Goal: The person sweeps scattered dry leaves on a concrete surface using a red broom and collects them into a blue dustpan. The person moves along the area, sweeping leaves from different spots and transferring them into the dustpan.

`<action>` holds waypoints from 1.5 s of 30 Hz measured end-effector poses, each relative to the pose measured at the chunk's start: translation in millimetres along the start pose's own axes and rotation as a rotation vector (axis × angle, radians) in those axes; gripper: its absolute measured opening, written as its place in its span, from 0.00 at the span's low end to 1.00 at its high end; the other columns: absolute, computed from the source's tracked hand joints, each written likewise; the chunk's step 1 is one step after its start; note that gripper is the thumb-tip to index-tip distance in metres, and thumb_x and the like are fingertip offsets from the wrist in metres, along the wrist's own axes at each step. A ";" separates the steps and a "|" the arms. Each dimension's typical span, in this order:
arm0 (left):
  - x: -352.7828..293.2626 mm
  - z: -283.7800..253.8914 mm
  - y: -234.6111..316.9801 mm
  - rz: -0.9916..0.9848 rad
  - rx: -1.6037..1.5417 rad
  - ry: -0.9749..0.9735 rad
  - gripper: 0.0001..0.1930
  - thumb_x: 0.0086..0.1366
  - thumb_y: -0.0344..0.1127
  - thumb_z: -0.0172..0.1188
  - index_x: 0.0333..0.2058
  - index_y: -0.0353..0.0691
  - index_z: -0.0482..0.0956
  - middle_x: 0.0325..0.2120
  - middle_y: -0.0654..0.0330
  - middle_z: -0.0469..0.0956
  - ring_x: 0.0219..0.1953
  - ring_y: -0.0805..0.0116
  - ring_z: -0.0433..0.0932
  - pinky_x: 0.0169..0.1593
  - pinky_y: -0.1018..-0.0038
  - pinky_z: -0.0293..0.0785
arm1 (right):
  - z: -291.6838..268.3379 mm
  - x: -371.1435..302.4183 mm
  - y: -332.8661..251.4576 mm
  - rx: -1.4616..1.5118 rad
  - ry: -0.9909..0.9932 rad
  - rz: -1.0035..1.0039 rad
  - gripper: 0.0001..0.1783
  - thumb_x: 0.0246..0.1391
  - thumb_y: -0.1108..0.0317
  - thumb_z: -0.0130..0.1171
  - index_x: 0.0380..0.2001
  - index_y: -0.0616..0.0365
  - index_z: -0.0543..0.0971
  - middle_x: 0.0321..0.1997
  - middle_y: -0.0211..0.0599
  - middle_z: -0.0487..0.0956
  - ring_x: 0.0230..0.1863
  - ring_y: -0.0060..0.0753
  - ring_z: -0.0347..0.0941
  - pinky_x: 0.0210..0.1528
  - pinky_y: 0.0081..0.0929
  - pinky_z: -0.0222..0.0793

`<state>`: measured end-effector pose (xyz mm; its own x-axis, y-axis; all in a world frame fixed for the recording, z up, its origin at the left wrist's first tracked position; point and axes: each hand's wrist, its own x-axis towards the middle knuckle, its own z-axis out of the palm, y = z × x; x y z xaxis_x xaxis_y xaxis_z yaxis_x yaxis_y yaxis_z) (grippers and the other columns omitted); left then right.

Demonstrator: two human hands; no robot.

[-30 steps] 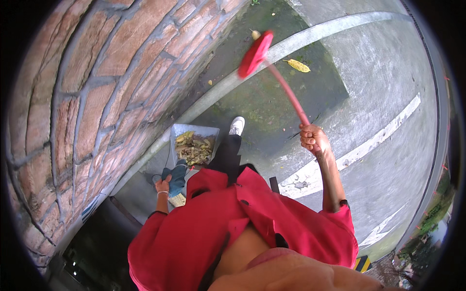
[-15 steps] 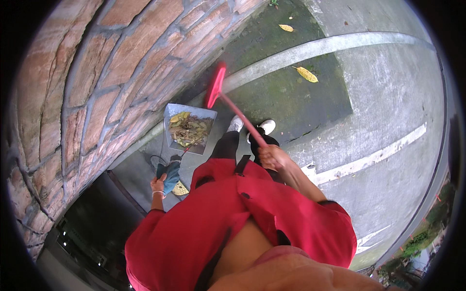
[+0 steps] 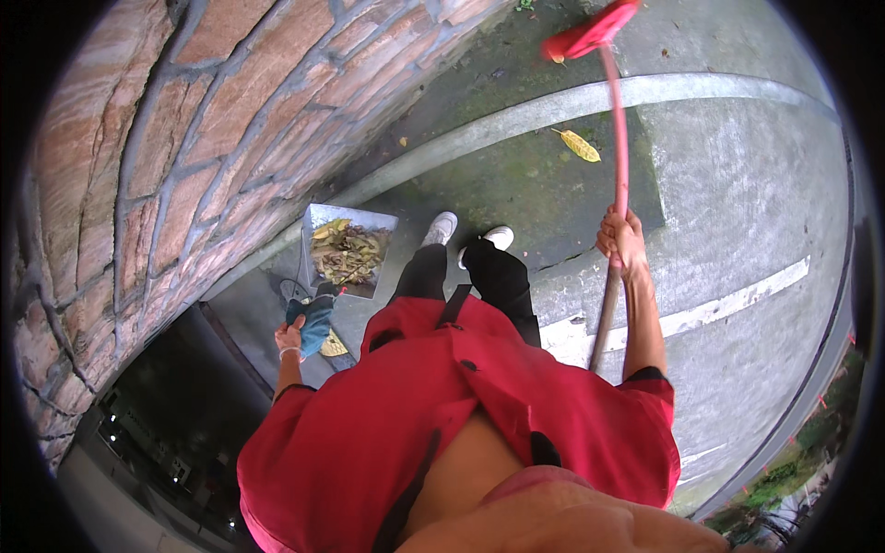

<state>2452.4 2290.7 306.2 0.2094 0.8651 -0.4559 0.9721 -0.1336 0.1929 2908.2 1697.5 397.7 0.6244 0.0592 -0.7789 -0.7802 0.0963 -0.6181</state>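
My right hand (image 3: 620, 238) is wrapped round the pink handle (image 3: 619, 138) of a broom, out to my right. The red broom head (image 3: 592, 30) is at the far edge, blurred by motion, with a bit of yellow leaf showing at its lower side. At my left, my left hand (image 3: 289, 335) grips a blue-green cloth (image 3: 312, 323); whether a handle runs inside it is hidden. Just beyond the cloth sits a metal dustpan (image 3: 317, 217) next to the wall, holding a heap of dry yellow and brown leaves (image 3: 350, 251).
A stone wall (image 3: 230, 120) runs along my left. One yellow leaf (image 3: 579, 145) lies on the mossy concrete ahead, near a pale curved strip (image 3: 682, 88). My white shoes (image 3: 499, 238) stand right of the dustpan. A yellowish patch (image 3: 333, 345) shows beside the cloth.
The broom head has swung from beside the dustpan away to the far right. My right hand has moved right and farther out with the handle. My left hand still holds the cloth.
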 end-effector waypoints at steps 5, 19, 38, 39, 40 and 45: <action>-7.2 0.2 22.6 0.012 0.017 -0.008 0.26 0.42 0.50 0.69 0.28 0.28 0.78 0.24 0.45 0.77 0.29 0.54 0.74 0.39 0.63 0.68 | 10.4 -64.2 2.9 -0.209 0.194 -0.075 0.06 0.52 0.77 0.42 0.34 0.58 0.61 0.12 0.24 0.60 0.08 0.17 0.55 0.07 0.19 0.51; -49.8 -41.6 -12.8 -0.209 -0.254 -0.141 0.28 0.42 0.43 0.71 0.39 0.26 0.77 0.32 0.54 0.78 0.35 0.65 0.72 0.45 0.69 0.67 | 130.8 7.4 216.3 0.073 -0.528 0.805 0.15 0.46 0.71 0.50 0.11 0.51 0.60 0.08 0.23 0.56 0.05 0.17 0.48 0.07 0.18 0.42; -16.7 14.9 14.3 0.048 -0.021 -0.012 0.26 0.40 0.48 0.71 0.31 0.30 0.80 0.24 0.52 0.78 0.28 0.63 0.71 0.38 0.65 0.68 | 46.8 13.7 21.5 -0.158 0.173 -0.077 0.05 0.52 0.76 0.40 0.24 0.55 0.63 0.11 0.21 0.59 0.06 0.18 0.53 0.06 0.21 0.49; -14.3 19.5 14.3 0.059 0.029 0.011 0.27 0.40 0.49 0.71 0.30 0.29 0.79 0.25 0.51 0.78 0.29 0.61 0.72 0.38 0.64 0.68 | 56.4 -0.1 36.0 -0.110 0.095 -0.084 0.04 0.51 0.77 0.40 0.26 0.55 0.63 0.10 0.22 0.58 0.06 0.19 0.53 0.06 0.22 0.49; -11.2 24.3 14.7 0.071 0.014 0.025 0.27 0.40 0.50 0.71 0.29 0.29 0.79 0.25 0.50 0.78 0.29 0.60 0.72 0.38 0.64 0.68 | 62.6 -17.8 49.3 -0.063 0.057 -0.052 0.05 0.51 0.78 0.41 0.28 0.55 0.63 0.10 0.23 0.58 0.06 0.20 0.53 0.05 0.22 0.48; 0.1 43.8 34.4 0.056 -0.046 -0.129 0.25 0.41 0.49 0.71 0.26 0.29 0.79 0.24 0.53 0.78 0.27 0.63 0.71 0.37 0.66 0.67 | 55.8 -73.9 60.5 0.303 -0.270 0.263 0.07 0.49 0.80 0.43 0.30 0.55 0.62 0.10 0.22 0.56 0.05 0.16 0.50 0.05 0.19 0.48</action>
<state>2490.5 2265.1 274.7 0.2778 0.7874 -0.5503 0.9533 -0.1552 0.2592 2817.0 1754.4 423.8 0.4265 0.3721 -0.8244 -0.8916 0.3260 -0.3142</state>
